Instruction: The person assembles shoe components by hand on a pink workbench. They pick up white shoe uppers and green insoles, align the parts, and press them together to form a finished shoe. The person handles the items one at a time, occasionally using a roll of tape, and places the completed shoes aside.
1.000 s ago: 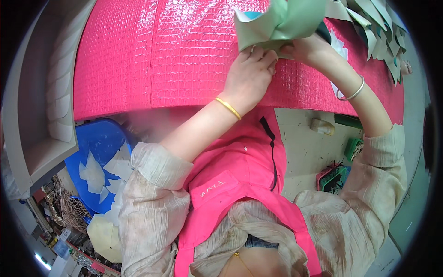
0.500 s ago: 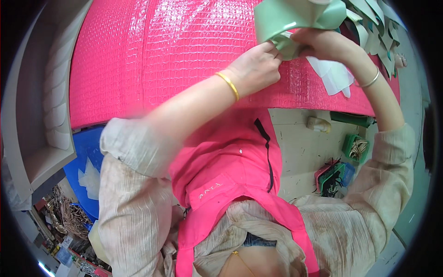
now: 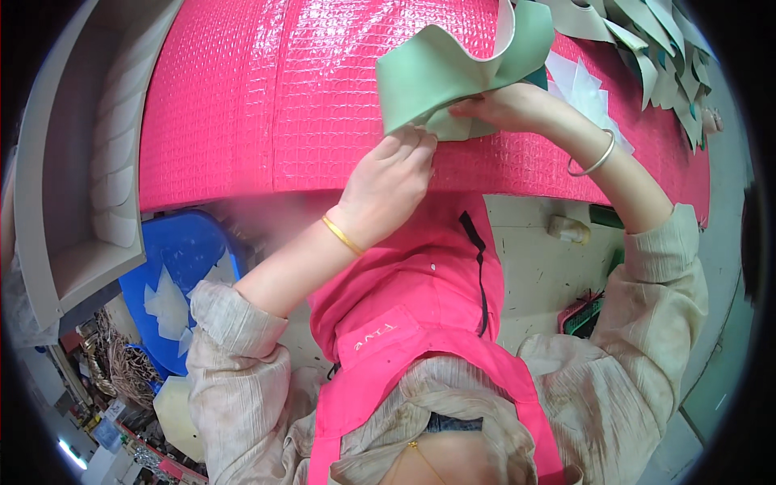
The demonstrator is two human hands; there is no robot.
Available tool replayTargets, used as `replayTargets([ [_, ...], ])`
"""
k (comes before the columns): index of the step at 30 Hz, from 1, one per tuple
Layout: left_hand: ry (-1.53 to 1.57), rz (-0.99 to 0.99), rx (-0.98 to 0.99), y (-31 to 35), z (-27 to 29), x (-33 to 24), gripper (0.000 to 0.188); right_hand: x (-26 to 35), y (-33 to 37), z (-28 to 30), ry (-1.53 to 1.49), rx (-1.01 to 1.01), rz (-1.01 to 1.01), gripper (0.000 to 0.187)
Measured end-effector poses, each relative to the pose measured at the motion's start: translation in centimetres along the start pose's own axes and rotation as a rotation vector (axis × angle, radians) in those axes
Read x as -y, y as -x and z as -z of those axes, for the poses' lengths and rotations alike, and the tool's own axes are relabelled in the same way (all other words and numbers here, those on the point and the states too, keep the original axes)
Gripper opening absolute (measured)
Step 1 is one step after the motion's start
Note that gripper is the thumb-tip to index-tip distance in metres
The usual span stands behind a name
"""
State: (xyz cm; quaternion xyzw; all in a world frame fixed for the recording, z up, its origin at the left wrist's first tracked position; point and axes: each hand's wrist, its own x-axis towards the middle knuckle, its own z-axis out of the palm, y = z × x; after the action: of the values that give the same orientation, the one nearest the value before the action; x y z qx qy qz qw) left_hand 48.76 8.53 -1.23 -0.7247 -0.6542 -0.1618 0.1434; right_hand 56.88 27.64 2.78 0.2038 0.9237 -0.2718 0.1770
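A pale green, leather-like piece (image 3: 436, 77), smooth outside and whitish on its inner face, stands bent in a wavy curve over the pink-covered table. My left hand (image 3: 392, 178), with a yellow bangle at its wrist, pinches the piece's lower edge between closed fingers. At the right part of that edge, my right hand (image 3: 513, 107) grips the piece with its fingers tucked partly beneath. A paler flap shows between the two hands; whether it belongs to the same piece, I cannot tell.
Thin whitish sheets (image 3: 586, 93) lie right of my right hand. Many green-grey cut pieces (image 3: 655, 56) are heaped at the far right. A grey tray (image 3: 65, 234) with overlapping pale pieces borders the table's left. Below it stands a blue bin (image 3: 174, 250) holding white scraps.
Both hands have brought the green piece leftward and nearer to me, so more of it shows. It is turned differently, with its curved upper edge now visible.
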Motion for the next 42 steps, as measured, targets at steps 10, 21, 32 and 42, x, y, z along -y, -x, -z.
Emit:
replayTargets([
  [10,0.108,0.099,-0.071,-0.2,-1.3,-1.0,0.040,1.8,1.1,1.6,0.322,0.061,0.121,0.026],
  [21,0.263,0.188,-0.029,-1.1,-2.0,-2.6,0.039,0.3,1.3,1.6,0.025,0.083,0.101,0.032],
  [32,0.224,0.219,-0.034,-2.4,-2.6,-3.2,0.039,-1.4,1.6,2.1,0.446,-0.072,0.397,0.026],
  [42,0.212,0.165,-0.078,-4.0,-3.7,-4.6,0.042,-3.6,2.1,2.2,0.411,-0.167,0.408,0.028],
])
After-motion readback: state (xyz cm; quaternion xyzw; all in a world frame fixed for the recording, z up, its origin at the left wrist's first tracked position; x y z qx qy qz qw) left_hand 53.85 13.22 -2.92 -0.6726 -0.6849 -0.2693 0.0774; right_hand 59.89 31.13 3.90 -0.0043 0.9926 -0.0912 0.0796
